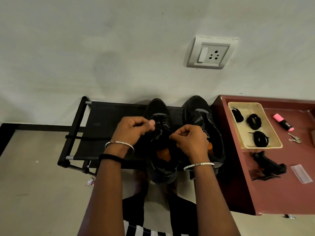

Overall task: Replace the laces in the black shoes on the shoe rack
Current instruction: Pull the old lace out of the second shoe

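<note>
Two black shoes stand on the black shoe rack [100, 116], toes toward the wall. Over the left shoe [159, 108], my left hand [132, 129] pinches a black lace [160, 126] at the shoe's left side. My right hand [189, 139] pinches the other end of that lace at the shoe's right side. The lace runs across the eyelets between both hands. The right shoe [197, 109] stands beside it, partly hidden by my right hand. Three coiled black laces [254, 120] lie in a beige tray [245, 104].
A maroon table [281, 193] stands right of the rack, carrying the tray, a pink highlighter [283, 121], keys [294, 138], a black plastic holder [267, 165] and a small clear bag [300, 173]. A wall socket [210, 52] is above. My feet stand below the rack.
</note>
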